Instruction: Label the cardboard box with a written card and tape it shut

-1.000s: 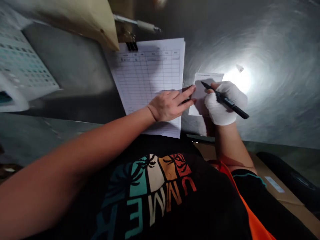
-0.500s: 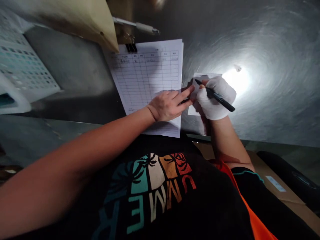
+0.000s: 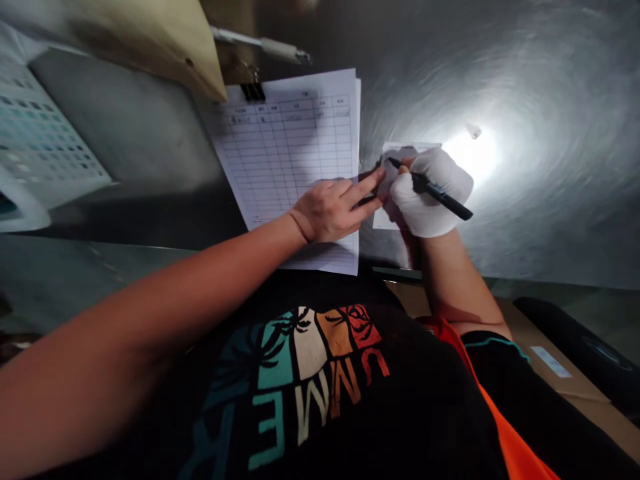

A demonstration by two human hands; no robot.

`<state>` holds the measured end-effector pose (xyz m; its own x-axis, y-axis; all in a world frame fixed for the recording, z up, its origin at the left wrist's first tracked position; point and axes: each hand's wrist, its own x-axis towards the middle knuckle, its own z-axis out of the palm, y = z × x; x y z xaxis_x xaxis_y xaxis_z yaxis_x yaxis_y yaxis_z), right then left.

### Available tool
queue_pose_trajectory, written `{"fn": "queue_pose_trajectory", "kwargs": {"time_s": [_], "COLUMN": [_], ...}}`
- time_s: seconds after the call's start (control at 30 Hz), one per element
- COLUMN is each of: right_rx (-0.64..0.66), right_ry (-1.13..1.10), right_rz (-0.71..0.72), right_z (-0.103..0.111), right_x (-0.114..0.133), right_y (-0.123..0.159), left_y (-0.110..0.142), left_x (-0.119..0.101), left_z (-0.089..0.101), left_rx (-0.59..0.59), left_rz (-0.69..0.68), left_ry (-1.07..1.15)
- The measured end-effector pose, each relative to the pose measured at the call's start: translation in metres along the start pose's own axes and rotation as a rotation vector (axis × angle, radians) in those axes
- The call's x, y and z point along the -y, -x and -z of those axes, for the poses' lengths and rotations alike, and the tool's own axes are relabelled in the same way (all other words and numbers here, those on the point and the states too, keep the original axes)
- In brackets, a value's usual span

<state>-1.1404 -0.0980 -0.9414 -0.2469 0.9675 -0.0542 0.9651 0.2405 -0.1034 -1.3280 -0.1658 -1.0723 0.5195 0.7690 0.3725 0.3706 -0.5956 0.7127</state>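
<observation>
My right hand (image 3: 430,190), in a white glove with some fingertips bare, grips a black pen (image 3: 453,203). The pen's tip is at the upper left part of a small white paper slip (image 3: 383,219), partly covered by that hand. Bare, my left hand (image 3: 331,208) lies across a printed table form (image 3: 287,147) with its fingers stretched out. Its fingertips reach the left edge of the slip. A black binder clip (image 3: 253,91) holds the top of the form, which has a few handwritten entries in its first row.
Beyond the form, a white pen (image 3: 280,49) lies beside a tan bag or envelope (image 3: 185,53). At the left is a white perforated basket (image 3: 60,147). A small whitish scrap (image 3: 473,131) rests on the shiny metal table (image 3: 560,173). Below its edge is a cardboard box (image 3: 590,407).
The view has shifted slightly, so the form and bag appear a little further left. The pen tip has moved slightly on the slip; both hands keep nearly the same pose.
</observation>
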Motion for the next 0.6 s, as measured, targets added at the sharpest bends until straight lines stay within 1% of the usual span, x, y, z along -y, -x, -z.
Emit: {"fn": "queue_pose_trajectory", "kwargs": {"time_s": [0.03, 0.1, 0.23, 0.33, 0.37, 0.43, 0.5, 0.6], "right_rx": [-0.038, -0.06, -0.01, -0.087, -0.105, -0.078, -0.011, 0.057], "right_ry": [-0.026, -0.058, -0.042, -0.066, -0.064, -0.026, 0.027, 0.012], "right_rz": [0.02, 0.053, 0.051, 0.12, 0.122, 0.077, 0.012, -0.028], "right_z": [-0.0002, -0.0002, 0.0009, 0.0021, 0.0025, 0.003, 0.0029, 0.0014], "right_x": [-0.0004, -0.0015, -0.0043, -0.006, -0.0062, -0.0061, -0.0052, -0.0037], "right_y": [0.0002, 0.0007, 0.002, 0.0045, 0.0052, 0.0058, 0.0049, 0.0021], "left_y": [0.0001, 0.0002, 0.0, 0.0, 0.0, -0.0001, -0.0003, -0.0005], "left_x": [0.0, -0.0002, -0.0002, -0.0001, -0.0001, -0.0003, -0.0006, -0.0011], "left_z": [-0.0001, -0.0001, 0.0006, 0.0008, 0.0008, 0.0009, 0.0012, 0.0015], "left_rx": [-0.002, -0.009, -0.001, 0.0, -0.001, -0.003, -0.003, 0.001], "left_rz": [0.001, -0.004, -0.024, -0.004, 0.002, -0.001, -0.009, 0.002], "left_ry": [-0.006, -0.025, -0.014, 0.007, 0.009, 0.005, 0.002, 0.014]}}
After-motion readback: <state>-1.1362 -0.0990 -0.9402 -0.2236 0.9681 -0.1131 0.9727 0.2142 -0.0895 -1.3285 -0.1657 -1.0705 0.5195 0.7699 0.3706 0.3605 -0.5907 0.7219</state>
